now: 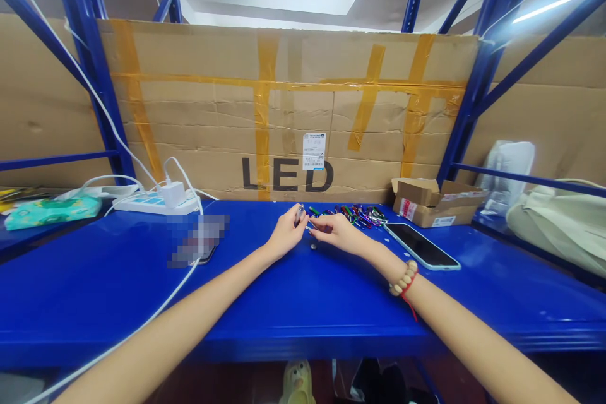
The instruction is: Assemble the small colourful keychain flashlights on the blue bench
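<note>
Over the back middle of the blue shelf top (284, 303), my two hands meet with their fingertips almost touching. My left hand (287, 231) is closed, with a small dark shiny metal piece (298, 217) showing between thumb and fingers. Thumb and fingers of my right hand (339, 232) are pinched together at a tiny pale item, too small to name. Just behind the right hand lies a pile of small shiny metal pieces (363, 216) in green, red, purple and blue. One small round silvery piece (313, 247) rests on the shelf below the fingertips.
To the right are a phone in a light case (423, 246) and an open small cardboard box (428, 205). On the left are a power strip (156, 202), a white cable (156, 309) and a blurred-out item (201, 240). A large cardboard sheet (213, 120) stands behind.
</note>
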